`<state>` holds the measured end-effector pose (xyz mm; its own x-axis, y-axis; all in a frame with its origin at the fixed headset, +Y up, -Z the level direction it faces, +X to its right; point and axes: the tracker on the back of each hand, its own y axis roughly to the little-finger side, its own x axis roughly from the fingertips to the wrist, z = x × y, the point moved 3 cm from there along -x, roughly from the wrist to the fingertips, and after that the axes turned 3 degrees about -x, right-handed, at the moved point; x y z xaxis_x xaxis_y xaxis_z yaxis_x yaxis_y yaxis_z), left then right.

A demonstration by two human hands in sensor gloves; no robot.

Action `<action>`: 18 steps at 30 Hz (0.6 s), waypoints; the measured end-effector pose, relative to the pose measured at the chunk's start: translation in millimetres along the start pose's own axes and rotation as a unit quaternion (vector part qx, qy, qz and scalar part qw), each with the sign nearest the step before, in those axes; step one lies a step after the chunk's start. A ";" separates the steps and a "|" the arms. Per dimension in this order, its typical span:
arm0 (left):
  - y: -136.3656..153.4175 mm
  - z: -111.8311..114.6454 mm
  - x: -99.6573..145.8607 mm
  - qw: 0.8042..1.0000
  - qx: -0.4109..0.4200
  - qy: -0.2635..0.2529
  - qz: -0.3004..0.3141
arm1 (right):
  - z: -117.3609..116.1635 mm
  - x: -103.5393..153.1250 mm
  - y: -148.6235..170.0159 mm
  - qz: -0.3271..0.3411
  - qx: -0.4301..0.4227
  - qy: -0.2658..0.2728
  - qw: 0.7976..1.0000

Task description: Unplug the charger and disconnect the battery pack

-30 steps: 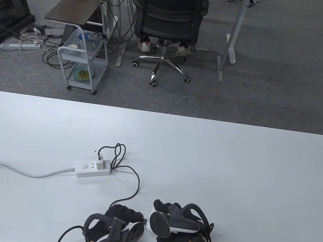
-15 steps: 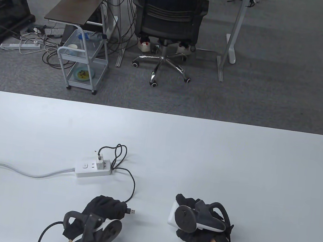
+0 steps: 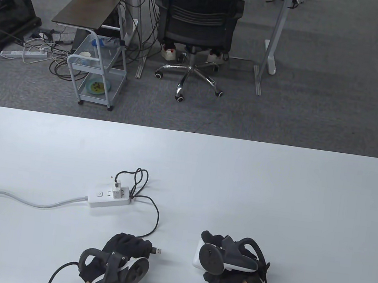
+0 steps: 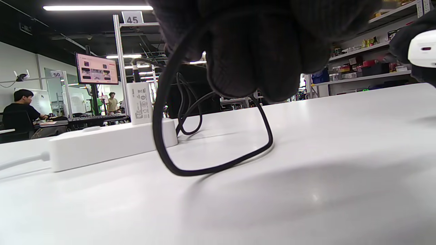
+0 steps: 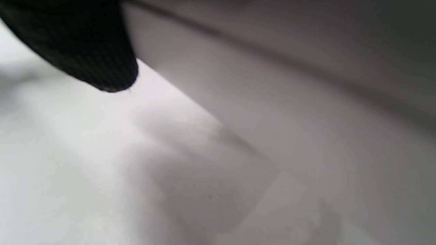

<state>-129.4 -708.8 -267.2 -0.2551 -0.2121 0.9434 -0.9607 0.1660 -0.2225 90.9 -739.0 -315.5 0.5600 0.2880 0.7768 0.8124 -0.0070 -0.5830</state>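
White table (image 3: pixel 274 180); resting on it: white power strip (image 3: pixel 109 200) with grey lead (image 3: pixel 21 198) trailing left, looped black cable (image 3: pixel 152 209) beside the strip.

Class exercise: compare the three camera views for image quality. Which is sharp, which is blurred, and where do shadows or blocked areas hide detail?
Table view: evenly lit and sharp, the USB plug distinct. Left wrist view: the black cable is crisp, but the left hand fills the top as a dark mass. Right wrist view: badly out of focus, only one dark fingertip and soft grey shadow.
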 end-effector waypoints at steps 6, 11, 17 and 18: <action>2.1 13.5 -2.4 0.999 -0.033 0.022 -0.005 | -2.3 -3.2 -13.8 0.018 0.016 -0.005 1.000; 3.0 15.4 -3.1 0.999 -0.017 0.033 -0.007 | -8.9 -5.4 -23.3 0.034 0.030 -0.016 0.999; 2.9 12.4 -3.6 0.999 -0.004 0.035 -0.006 | -14.4 -12.0 -32.7 0.044 0.048 -0.030 0.997; 3.6 12.4 -3.5 0.999 -0.002 0.037 -0.006 | -13.1 -15.3 -30.3 0.043 0.049 -0.019 0.998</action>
<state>-133.3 -719.3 -274.4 -0.2352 -0.1429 0.9614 -0.9631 0.1674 -0.2108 59.9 -755.7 -306.5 0.6191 0.3258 0.7145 0.7409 0.0592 -0.6690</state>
